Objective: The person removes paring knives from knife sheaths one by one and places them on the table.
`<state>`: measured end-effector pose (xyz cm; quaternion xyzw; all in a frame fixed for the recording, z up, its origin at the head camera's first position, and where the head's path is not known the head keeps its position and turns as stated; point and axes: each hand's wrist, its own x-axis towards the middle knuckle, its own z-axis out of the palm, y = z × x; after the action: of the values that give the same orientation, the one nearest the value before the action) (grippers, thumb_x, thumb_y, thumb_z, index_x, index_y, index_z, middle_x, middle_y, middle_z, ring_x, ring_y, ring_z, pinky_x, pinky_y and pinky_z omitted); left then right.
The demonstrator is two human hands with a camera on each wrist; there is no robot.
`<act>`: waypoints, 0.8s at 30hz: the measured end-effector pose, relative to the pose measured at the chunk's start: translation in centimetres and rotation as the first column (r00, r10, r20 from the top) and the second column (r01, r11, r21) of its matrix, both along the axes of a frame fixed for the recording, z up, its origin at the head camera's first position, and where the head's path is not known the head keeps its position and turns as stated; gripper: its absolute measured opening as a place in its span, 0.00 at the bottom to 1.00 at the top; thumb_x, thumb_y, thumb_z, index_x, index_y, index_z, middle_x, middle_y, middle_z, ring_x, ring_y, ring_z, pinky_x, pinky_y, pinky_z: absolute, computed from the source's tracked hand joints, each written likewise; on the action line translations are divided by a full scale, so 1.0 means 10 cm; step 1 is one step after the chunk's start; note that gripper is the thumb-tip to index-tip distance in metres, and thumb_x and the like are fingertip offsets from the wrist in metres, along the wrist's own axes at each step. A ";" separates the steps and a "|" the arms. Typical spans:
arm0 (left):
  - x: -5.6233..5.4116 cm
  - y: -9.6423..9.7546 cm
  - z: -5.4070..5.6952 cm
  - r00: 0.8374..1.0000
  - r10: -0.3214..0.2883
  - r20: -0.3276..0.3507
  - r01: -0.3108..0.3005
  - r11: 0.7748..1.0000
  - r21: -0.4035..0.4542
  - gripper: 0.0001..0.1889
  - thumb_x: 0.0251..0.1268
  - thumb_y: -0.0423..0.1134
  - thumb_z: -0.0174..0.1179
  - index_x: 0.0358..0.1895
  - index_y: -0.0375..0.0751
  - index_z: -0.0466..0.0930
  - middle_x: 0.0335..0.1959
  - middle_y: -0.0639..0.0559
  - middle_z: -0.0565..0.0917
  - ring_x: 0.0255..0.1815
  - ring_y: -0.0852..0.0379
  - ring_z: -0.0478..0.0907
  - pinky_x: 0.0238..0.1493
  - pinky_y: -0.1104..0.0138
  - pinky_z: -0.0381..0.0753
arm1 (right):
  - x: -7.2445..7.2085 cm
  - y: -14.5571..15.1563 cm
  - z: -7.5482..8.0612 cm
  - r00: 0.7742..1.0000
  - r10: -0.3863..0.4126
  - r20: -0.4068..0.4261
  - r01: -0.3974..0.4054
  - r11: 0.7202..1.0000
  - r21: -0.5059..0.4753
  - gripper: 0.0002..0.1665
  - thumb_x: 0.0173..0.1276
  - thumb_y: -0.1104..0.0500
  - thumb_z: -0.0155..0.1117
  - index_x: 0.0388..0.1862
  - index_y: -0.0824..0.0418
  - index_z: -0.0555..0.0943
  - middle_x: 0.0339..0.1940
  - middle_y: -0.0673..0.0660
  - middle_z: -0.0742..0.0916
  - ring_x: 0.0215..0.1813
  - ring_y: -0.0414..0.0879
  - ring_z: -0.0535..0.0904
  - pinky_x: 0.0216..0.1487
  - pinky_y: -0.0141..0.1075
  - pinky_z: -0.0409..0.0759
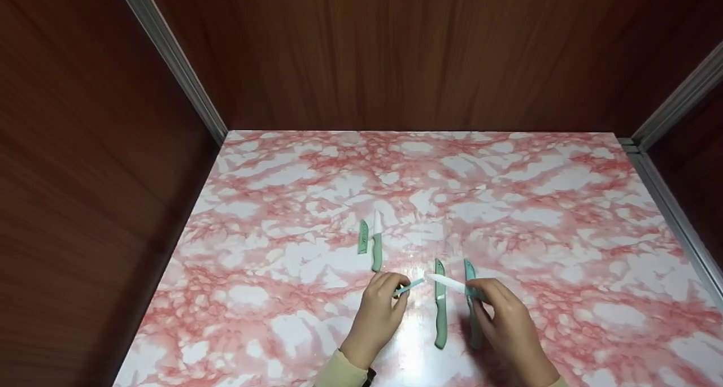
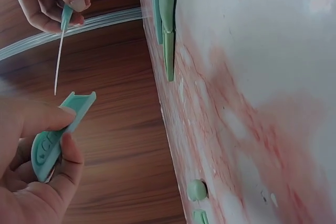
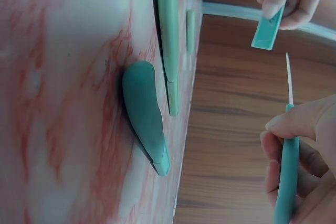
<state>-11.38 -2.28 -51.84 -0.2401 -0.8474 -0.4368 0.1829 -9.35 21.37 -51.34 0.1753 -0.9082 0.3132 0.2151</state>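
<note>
My left hand (image 1: pixel 379 305) pinches a teal blade sheath (image 2: pixel 63 135) between thumb and fingers, its open end towards the right hand. In my right hand (image 1: pixel 505 313) is a knife with a teal handle (image 3: pixel 287 179) and a bare white blade (image 1: pixel 447 282). The blade points left, its tip a short gap from the sheath's mouth. Both hands are above the tabletop. Beneath the blade lies a sheathed green knife (image 1: pixel 440 322). A second sheathed knife (image 3: pixel 144 111), teal, lies beside it and is partly hidden by the right hand in the head view.
Farther back and left, an unsheathed green knife (image 1: pixel 377 252) with a white blade lies next to its loose green sheath (image 1: pixel 362 237). The tabletop (image 1: pixel 282 217) has a red and white marbled pattern. Dark wood panels (image 1: pixel 384 53) with metal edge strips enclose it behind and at the sides.
</note>
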 end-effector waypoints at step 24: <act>0.02 -0.01 0.01 0.973 -0.162 0.166 0.130 0.973 0.190 0.12 0.61 0.26 0.61 0.47 0.36 0.84 0.43 0.54 0.80 0.45 0.63 0.79 0.46 0.75 0.78 | -0.02 -0.06 -0.07 0.969 -0.030 0.244 0.062 0.991 -0.121 0.17 0.61 0.65 0.69 0.50 0.59 0.82 0.40 0.44 0.80 0.34 0.35 0.78 0.30 0.28 0.79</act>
<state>-11.18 -2.41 -51.76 -0.2442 -0.7981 -0.5430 0.0932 -9.55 20.78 -52.06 0.1007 -0.9095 0.3847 0.1212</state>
